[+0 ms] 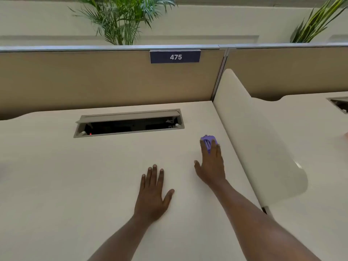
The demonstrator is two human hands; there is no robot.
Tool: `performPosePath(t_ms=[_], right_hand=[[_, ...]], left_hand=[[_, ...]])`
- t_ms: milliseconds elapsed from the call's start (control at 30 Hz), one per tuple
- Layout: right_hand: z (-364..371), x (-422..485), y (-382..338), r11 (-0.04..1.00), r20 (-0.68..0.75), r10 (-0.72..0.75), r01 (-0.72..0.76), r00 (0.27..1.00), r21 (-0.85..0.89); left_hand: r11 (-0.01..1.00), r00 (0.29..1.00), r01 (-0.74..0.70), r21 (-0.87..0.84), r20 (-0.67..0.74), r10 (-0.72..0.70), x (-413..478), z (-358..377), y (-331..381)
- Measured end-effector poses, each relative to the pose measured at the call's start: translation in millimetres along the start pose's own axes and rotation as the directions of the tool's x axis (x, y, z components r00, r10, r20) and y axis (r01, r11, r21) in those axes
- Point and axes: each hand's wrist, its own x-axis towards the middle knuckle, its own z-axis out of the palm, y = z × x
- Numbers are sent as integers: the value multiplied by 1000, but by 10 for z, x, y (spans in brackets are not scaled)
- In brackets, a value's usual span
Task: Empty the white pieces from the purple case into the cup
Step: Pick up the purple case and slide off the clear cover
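Beige laminate desk fills the lower frame of the head view. Left hand lies flat on it at lower centre, palm down, fingers spread, holding nothing. Right hand is reached further up, right of centre, fingers laid over a small purple case that sits on the desk near the curved cream divider; the fingertips rest on the case's top and sides, thumb splayed out to the left. Whether the fingers actually clamp the case cannot be told. The case's far end and a pale strip on its top show between the fingers; a small metal ring sits at its far tip. Open cable tray is recessed in the desk, centre frame, flap raised, one red light inside. Tan partition panel behind carries a dark plate reading 475. Palm fronds top centre.
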Motion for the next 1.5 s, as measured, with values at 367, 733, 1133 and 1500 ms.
performPosePath(t_ms=[367, 733, 1133, 1500], right_hand=[[-73, 522, 194, 982, -65, 182, -177, 981, 72], [-39, -7, -175, 542, 50, 447, -315, 893, 779], [-141, -956, -1026, -569, 603, 69, -465, 795, 679], [-136, -1417, -1940, -507, 610, -200, -613, 767, 606]], left_hand=[[999, 1000, -9, 32, -10, 9, 15, 47, -13], [1000, 1000, -4, 25, 7, 3, 25, 31, -22], [883, 977, -137, -449, -210, 44, -351, -704, 109], [884, 816, -468, -12, -391, 427, -927, -1652, -278]])
